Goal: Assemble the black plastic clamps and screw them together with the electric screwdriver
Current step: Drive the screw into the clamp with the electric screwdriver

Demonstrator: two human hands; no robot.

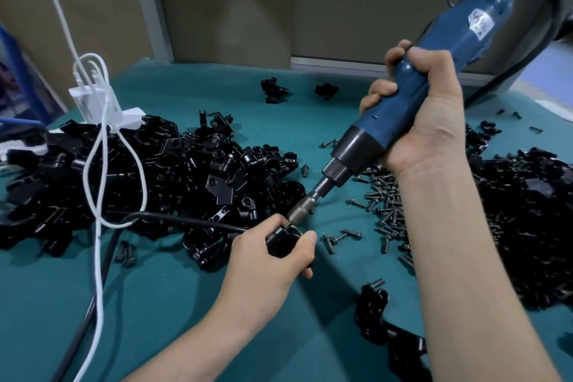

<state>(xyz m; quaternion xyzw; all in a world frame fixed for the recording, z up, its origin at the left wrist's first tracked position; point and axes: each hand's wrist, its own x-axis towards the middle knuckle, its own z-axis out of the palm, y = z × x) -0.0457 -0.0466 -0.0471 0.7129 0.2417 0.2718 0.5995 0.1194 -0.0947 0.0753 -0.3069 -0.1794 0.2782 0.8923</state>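
Observation:
My left hand [266, 260] grips a black plastic clamp [280, 240] just above the teal table, fingers and thumb curled round it. My right hand [424, 108] grips the blue electric screwdriver [434, 65] by its body. The tool slants down to the left, and its metal bit [302, 206] meets the top of the clamp. A big heap of loose black clamp parts [155, 177] lies to the left. Small dark screws [384, 198] are scattered just right of the bit, partly behind my right forearm.
The teal table [173, 313] carries a white cable [99, 195], a black cable [96, 298], a white power strip [124, 116] at back left, another black parts heap [521, 226] at right, finished-looking clamps [372, 304] near the front, and two clamps [274, 90] at the back. A partition wall stands behind.

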